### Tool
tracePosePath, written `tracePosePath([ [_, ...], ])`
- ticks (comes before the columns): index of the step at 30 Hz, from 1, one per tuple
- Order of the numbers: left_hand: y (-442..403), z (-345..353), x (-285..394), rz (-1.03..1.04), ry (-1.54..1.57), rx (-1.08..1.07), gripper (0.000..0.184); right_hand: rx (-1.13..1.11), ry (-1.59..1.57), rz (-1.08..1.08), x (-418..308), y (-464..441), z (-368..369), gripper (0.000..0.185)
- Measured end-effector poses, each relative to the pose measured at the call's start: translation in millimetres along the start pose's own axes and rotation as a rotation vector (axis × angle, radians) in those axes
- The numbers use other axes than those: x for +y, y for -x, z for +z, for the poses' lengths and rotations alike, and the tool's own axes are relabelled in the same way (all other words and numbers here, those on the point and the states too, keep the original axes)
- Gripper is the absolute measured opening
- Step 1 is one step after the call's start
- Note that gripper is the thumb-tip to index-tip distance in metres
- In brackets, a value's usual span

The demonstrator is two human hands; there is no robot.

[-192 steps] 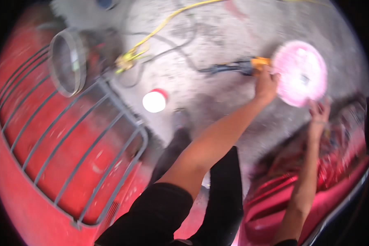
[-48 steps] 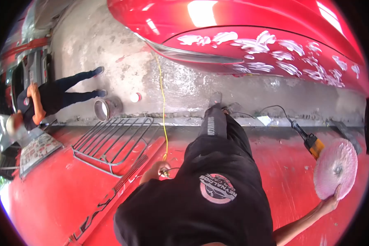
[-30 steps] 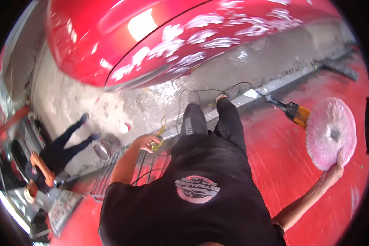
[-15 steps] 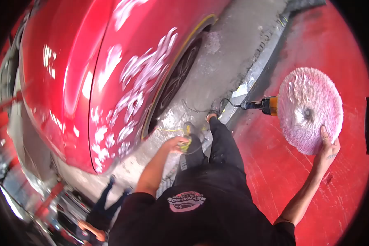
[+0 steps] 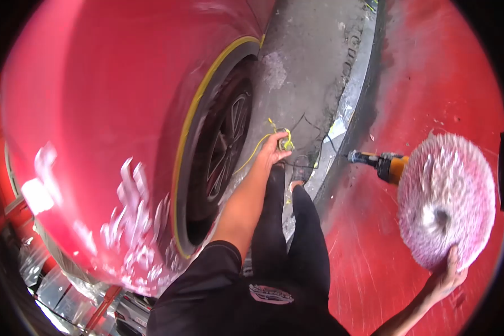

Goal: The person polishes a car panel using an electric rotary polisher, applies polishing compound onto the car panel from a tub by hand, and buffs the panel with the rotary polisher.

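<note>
My left hand is closed around the bright yellow-green end of a cord, with a yellow cord running from it toward the car wheel. On the right, my right hand grips the lower rim of a round wool polishing pad, thumb on its face and the other fingers hidden behind. The pad is white with pink staining and is fixed to a polisher with an orange and black body, mostly hidden behind it. A thin dark cord loops near the polisher's tail end.
A red car panel with white smears fills the left. Yellow tape edges the arch around the wheel. Below are grey concrete, a pale strip and red floor. My feet stand near the cords.
The view has shifted along the car, showing more of the wheel. My left hand reaches farther forward with the cord end. The polisher appears lower and farther right, still in my right hand.
</note>
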State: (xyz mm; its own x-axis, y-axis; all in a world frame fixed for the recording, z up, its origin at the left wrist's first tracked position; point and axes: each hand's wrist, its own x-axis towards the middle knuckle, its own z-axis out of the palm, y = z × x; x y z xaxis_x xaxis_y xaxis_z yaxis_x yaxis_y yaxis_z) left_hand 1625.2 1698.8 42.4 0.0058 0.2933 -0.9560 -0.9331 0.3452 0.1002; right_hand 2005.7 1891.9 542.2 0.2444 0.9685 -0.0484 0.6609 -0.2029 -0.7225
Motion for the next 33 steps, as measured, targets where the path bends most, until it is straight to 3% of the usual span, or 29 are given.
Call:
tracePosePath([
  [5, -28.5, 25.4, 69.7, 0.117, 0.106, 0.107, 0.046, -0.066, -0.105, 0.079, 39.9, -18.6, -48.8, 0.056],
  [6, -41.5, 33.5, 89.6, 0.161, 0.145, 0.126, 0.047, -0.088, -0.135, 0.116, 21.4, -23.5, -29.4, 0.055],
  [7, -52.7, 40.2, 109.1, 0.202, 0.184, 0.146, 0.049, -0.123, 0.193, -0.206, 0.8, -21.3, -11.7, 0.034],
  [8, -62.4, 43.7, 128.9, 0.206, 0.185, 0.167, 0.051, -0.160, 0.080, -0.154, -0.7, -23.9, -13.9, 0.028],
  [10, -69.6, 51.0, 165.0, 0.221, 0.185, 0.239, 0.055, -0.243, 0.399, -0.175, -9.5, -34.2, -18.0, 0.035],
  [11, -66.1, 58.2, 183.6, 0.233, 0.174, 0.292, 0.057, -0.293, 0.222, -0.131, 6.0, -41.7, -31.6, 0.042],
  [14, -56.1, 82.0, 231.9, 0.329, 0.158, 0.389, 0.060, -0.226, 0.318, -0.043, 5.7, -43.9, -32.3, 0.049],
  [15, -48.6, 93.5, 245.9, 0.346, 0.102, 0.393, 0.063, -0.299, 0.355, -0.042, 8.5, -45.8, -42.4, 0.050],
  [18, -58.4, 98.3, 271.4, 0.357, 0.087, 0.435, 0.071, -0.166, 0.384, -0.055, 8.9, -41.4, -43.9, 0.050],
  [22, -49.6, 110.4, 279.7, 0.387, 0.124, 0.432, 0.086, -0.303, 0.194, 0.042, 20.2, -50.5, -69.8, 0.045],
  [24, -49.6, 96.1, 271.2, 0.423, 0.058, 0.321, 0.094, -0.450, 0.683, -0.008, 6.9, -50.5, -66.7, 0.043],
  [25, -42.3, 91.6, 259.7, 0.458, -0.018, 0.368, 0.094, -0.483, 0.942, -0.225, 24.3, -51.0, -81.2, 0.060],
  [27, -11.3, 95.4, 221.6, 0.510, -0.342, 0.463, 0.088, -0.479, 0.320, 0.121, 130.0, -35.2, -164.0, 0.038],
  [28, 14.1, 97.6, 184.7, 0.523, -0.587, 0.515, 0.083, -0.421, 0.031, 0.275, 183.4, -27.1, -206.5, 0.040],
  [30, 48.9, 92.2, 105.2, 0.518, -0.551, 0.391, 0.059, -0.227, -0.049, 0.330, 72.4, -27.6, -85.2, 0.052],
  [31, 29.7, 51.6, 44.3, 0.567, -0.828, 0.362, 0.058, -0.148, -0.124, 0.301, 1.7, -15.2, -22.5, 0.035],
  [32, 73.9, 77.7, 2.8, 0.814, -1.095, 0.353, 0.063, -0.155, -0.155, 0.322, -42.6, -14.7, 9.7, 0.027],
  [33, 131.4, 112.4, -11.6, 0.707, -1.082, 0.200, 0.068, -0.236, -0.122, 0.405, -64.1, -16.7, 13.1, 0.023],
])
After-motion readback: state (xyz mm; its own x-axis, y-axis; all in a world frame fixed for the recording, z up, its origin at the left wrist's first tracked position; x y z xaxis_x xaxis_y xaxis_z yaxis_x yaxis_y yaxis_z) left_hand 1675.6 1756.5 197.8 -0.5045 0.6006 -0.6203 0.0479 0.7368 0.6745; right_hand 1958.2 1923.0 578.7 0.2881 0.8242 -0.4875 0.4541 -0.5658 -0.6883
